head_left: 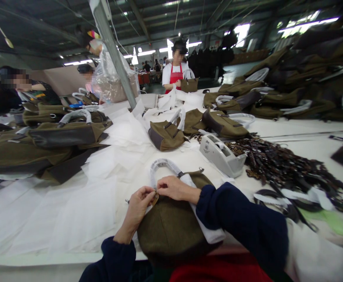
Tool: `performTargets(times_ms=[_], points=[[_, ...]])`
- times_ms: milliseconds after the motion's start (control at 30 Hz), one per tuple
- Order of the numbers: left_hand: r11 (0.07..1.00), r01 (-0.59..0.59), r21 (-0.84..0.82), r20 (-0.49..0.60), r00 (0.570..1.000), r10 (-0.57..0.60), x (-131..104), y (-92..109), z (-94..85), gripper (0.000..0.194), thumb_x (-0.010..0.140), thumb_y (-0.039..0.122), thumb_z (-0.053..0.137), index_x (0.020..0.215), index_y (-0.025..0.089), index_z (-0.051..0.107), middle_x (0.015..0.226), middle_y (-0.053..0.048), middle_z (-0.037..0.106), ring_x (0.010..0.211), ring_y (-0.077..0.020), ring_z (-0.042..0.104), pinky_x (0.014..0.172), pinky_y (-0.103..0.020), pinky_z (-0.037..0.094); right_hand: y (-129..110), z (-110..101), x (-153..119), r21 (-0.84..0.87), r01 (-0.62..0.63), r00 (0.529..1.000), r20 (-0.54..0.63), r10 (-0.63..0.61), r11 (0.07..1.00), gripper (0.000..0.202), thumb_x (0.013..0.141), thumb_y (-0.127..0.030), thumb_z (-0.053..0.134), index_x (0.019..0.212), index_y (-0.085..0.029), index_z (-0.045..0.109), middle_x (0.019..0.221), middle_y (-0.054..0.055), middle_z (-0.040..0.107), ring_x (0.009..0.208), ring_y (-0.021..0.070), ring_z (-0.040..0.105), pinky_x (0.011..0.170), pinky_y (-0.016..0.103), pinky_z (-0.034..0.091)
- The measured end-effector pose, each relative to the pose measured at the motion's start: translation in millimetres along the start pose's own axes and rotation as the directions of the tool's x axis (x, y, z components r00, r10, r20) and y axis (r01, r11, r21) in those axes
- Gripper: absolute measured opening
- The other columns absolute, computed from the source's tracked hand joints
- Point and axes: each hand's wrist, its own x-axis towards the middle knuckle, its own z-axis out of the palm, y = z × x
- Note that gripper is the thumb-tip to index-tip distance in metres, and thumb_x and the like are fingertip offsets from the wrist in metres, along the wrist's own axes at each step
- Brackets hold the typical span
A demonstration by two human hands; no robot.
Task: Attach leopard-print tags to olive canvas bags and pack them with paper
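Clock set on the bag before you, 12 straight ahead

Item 1: rounded olive-brown fabric handbag (171,223), at the dial's centre, close against your front, opening side away from you

Item 2: arched handle wrapped in whitish film (163,162), on the bag at 12

Item 3: your left hand (139,205), at 11, thumb and finger pinching a small tan flat piece (155,199) at the bag's upper edge

Item 4: your right hand (179,188), at 12, fingertips meeting the left's; whether they grip the piece, you cannot tell from here

Item 5: pale grey tape dispenser (221,156), at 1, untouched; brown patterned heap of straps (277,160), at 2; loose white translucent sheets (71,211), at 9

Progress: handle wrapping appears done; the fingertip work on the small piece looks midway, its fastening too small to confirm. Left over, by judgement: finishing that spot, then perhaps similar bags (167,135) at 12
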Motion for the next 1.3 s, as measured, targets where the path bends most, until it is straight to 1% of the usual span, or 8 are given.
performTargets(times_ms=[233,400,700,867,1033,1133,1300], points=[[1.000,-0.009,0.000,-0.002,1.000,0.009,0,-6,-0.3,0.026,0.077,0.040,0.072,0.085,0.016,0.067,0.071,0.000,0.068,0.062,-0.0116,0.055,0.060,-0.022,0.042,3,1,0,-0.015,0.011,1.000,-0.007,-0.011,1.000,0.009,0.076,-0.015,0.061,0.067,-0.014,0.061,0.057,-0.005,0.049,0.057,0.0081,0.043,0.054,0.021,0.029],[1.000,-0.008,-0.010,-0.003,1.000,0.008,-1,-4,-0.4,0.026,0.077,0.040,0.072,0.085,0.016,0.067,0.072,0.001,0.068,0.062,-0.0114,0.056,0.060,-0.022,0.042,3,2,0,-0.016,0.021,1.000,-0.016,-0.021,1.000,0.011,0.077,-0.015,0.061,0.066,-0.014,0.061,0.056,-0.006,0.047,0.057,0.0081,0.042,0.054,0.020,0.028],[1.000,-0.008,-0.004,-0.017,1.000,0.008,0,-3,0.4,0.029,0.074,0.042,0.074,0.084,0.016,0.068,0.070,0.000,0.068,0.059,-0.0113,0.055,0.058,-0.022,0.041,6,3,1,-0.020,0.018,0.999,-0.029,-0.019,1.000,0.010,0.077,-0.015,0.059,0.068,-0.014,0.062,0.056,-0.005,0.049,0.057,0.0083,0.043,0.053,0.020,0.028],[1.000,-0.015,0.008,-0.010,1.000,0.015,-1,-4,0.0,0.028,0.076,0.041,0.072,0.085,0.016,0.068,0.071,0.000,0.069,0.061,-0.0121,0.056,0.060,-0.022,0.042,6,3,1,-0.035,0.022,0.999,-0.025,-0.023,0.999,0.010,0.077,-0.015,0.060,0.067,-0.014,0.062,0.056,-0.005,0.049,0.056,0.0079,0.043,0.052,0.020,0.028],[0.999,-0.038,0.026,0.012,0.999,0.037,0,-5,0.8,0.024,0.078,0.039,0.070,0.084,0.016,0.068,0.071,0.000,0.068,0.062,-0.0123,0.056,0.060,-0.023,0.042,4,2,1,-0.088,0.038,0.999,-0.016,-0.040,0.995,0.010,0.077,-0.014,0.060,0.067,-0.014,0.061,0.057,-0.005,0.048,0.057,0.0086,0.044,0.054,0.020,0.028],[0.997,-0.061,0.046,0.022,0.998,0.060,0,-7,1.5,0.022,0.079,0.038,0.070,0.083,0.017,0.068,0.072,0.000,0.068,0.065,-0.0136,0.058,0.063,-0.024,0.043,6,3,2,-0.143,0.076,0.997,-0.013,-0.079,0.987,0.011,0.077,-0.013,0.060,0.066,-0.014,0.060,0.060,-0.004,0.049,0.061,0.0093,0.044,0.057,0.021,0.029],[0.993,-0.081,0.088,0.039,0.996,0.078,1,-9,2.2,0.019,0.081,0.035,0.067,0.084,0.017,0.068,0.074,0.000,0.069,0.070,-0.0153,0.060,0.068,-0.025,0.045,13,8,5,-0.243,0.146,0.989,0.015,-0.146,0.959,0.009,0.081,-0.014,0.060,0.072,-0.014,0.064,0.071,0.000,0.057,0.071,0.0121,0.047,0.066,0.022,0.031]])
